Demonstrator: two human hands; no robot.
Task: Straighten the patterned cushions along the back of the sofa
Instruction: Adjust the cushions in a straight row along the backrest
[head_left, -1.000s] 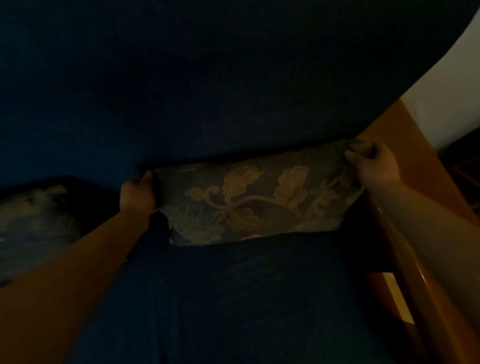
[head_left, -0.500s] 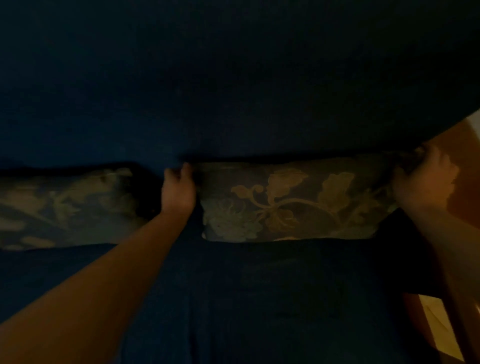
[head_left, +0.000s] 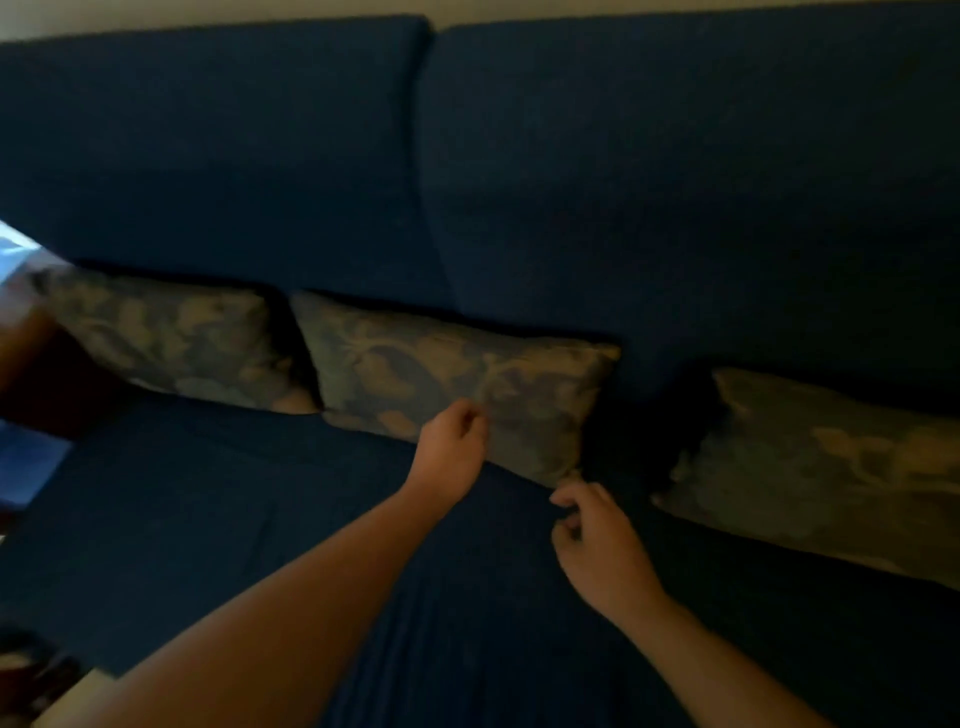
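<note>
Three patterned blue-and-gold cushions lean against the back of the dark blue sofa (head_left: 675, 171): a left cushion (head_left: 171, 338), a middle cushion (head_left: 447, 374) and a right cushion (head_left: 831, 467). The middle one slopes down to the right, and a dark gap separates it from the right one. My left hand (head_left: 452, 447) rests with curled fingers against the lower front edge of the middle cushion, and I see nothing gripped in it. My right hand (head_left: 597, 545) hovers just below that cushion's lower right corner, its thumb and fingers loosely apart and holding nothing.
The blue seat (head_left: 260, 519) spreads out in front of the cushions. A wooden armrest (head_left: 21, 343) stands at the sofa's left end, with bright light beyond it. A pale wall strip (head_left: 208, 13) runs above the backrest.
Both hands have let go of the cushion they held by its ends at the sofa's right arm. The view has pulled back and swung left, and my hands are now at the middle cushion.
</note>
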